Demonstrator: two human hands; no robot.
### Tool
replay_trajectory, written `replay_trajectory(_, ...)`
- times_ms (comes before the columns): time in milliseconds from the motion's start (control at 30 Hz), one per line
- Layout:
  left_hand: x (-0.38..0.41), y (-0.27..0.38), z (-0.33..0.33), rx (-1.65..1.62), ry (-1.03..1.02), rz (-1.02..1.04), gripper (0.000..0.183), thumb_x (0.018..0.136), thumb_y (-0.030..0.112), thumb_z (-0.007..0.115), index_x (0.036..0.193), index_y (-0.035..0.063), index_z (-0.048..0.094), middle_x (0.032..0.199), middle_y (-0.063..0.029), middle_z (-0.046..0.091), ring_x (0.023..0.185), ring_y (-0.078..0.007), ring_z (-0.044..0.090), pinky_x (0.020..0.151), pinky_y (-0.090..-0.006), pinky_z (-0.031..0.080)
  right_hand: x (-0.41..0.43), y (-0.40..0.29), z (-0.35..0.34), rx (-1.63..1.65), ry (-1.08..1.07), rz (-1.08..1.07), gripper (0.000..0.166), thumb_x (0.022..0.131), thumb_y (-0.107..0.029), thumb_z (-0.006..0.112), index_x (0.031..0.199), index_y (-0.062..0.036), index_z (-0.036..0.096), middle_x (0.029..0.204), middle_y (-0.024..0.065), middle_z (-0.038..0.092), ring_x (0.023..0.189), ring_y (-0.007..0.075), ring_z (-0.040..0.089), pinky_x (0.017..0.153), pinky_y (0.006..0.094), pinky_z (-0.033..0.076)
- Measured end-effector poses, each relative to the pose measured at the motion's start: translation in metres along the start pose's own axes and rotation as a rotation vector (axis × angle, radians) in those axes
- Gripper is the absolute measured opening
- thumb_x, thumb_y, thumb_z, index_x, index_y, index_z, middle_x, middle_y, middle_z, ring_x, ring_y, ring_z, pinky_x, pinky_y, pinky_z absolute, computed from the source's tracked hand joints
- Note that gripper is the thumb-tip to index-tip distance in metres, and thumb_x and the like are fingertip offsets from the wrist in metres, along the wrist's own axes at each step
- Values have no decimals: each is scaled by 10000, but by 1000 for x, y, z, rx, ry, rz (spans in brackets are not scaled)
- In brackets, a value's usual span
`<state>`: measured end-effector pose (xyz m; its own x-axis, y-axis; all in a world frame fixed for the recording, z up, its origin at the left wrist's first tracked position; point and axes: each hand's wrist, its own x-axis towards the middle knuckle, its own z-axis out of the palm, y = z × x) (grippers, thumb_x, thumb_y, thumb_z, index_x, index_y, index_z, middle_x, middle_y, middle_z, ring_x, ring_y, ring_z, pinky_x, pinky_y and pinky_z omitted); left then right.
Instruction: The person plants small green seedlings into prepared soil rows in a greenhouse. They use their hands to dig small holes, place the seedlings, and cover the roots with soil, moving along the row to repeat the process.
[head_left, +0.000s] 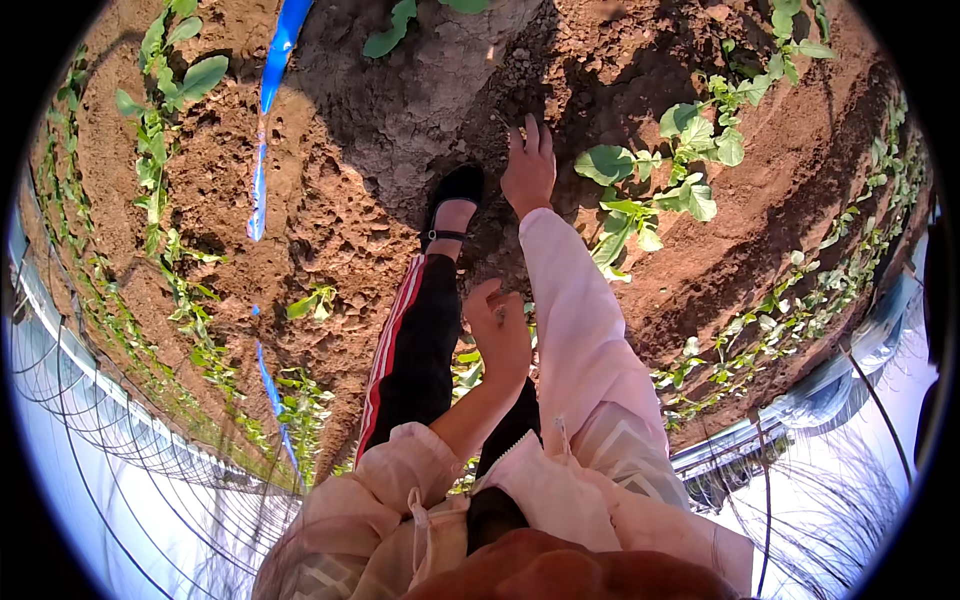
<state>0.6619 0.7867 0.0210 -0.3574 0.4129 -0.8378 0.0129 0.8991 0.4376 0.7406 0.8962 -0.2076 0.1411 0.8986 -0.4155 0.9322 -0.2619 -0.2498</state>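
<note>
My right hand (531, 171) reaches out over the shaded soil (517, 82), back of the hand up and fingers slightly apart. Nothing shows in its fingers; whether the tips touch the ground is unclear. To its right grow leafy green seedlings (694, 199) with broad, lobed leaves. My left hand (501, 334) hangs nearer my body with the fingers loosely curled. Its palm side is partly hidden, so I cannot see whether it holds anything. Below and behind it, green leaves (469, 371) show between my legs.
My black shoe (456, 199) stands on the soil left of my right hand. A blue plastic strip (279, 56) runs along the ground at left, partly covered by soil. Further seedling rows (154, 150) lie on both sides. Thin curved hoops (75, 420) and plastic film (832, 401) edge the plot.
</note>
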Motion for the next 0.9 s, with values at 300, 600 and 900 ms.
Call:
replay_trajectory(300, -9, 17, -3, -100, -17, -61, 347, 909, 56, 593, 1233, -15, 492, 1094, -132, 550, 988, -178, 566, 888, -323, 451, 20, 20, -4, 247, 139, 89, 661, 743, 7, 687, 1366, -95, 493, 1412, 107, 503, 1295, 357, 449, 1096, 424, 383)
replay_trajectory(600, -11, -6, -18, -70, -141, -28, 329, 916, 93, 610, 1226, 9, 540, 1188, -104, 517, 1068, -181, 521, 922, -324, 442, 91, 20, 0, 118, 58, 254, 790, 813, -59, 646, 1528, -169, 330, 1613, 62, 280, 1470, 351, 255, 1163, 428, 335)
replay_trajectory(900, -14, 8, -11, -63, -125, -159, 333, 910, 83, 600, 1230, 16, 535, 1167, -106, 536, 1065, -176, 535, 864, -319, 496, 80, 31, -10, 218, 123, 263, 745, 817, -105, 675, 1492, -175, 367, 1572, 76, 324, 1381, 376, 353, 1128, 413, 365)
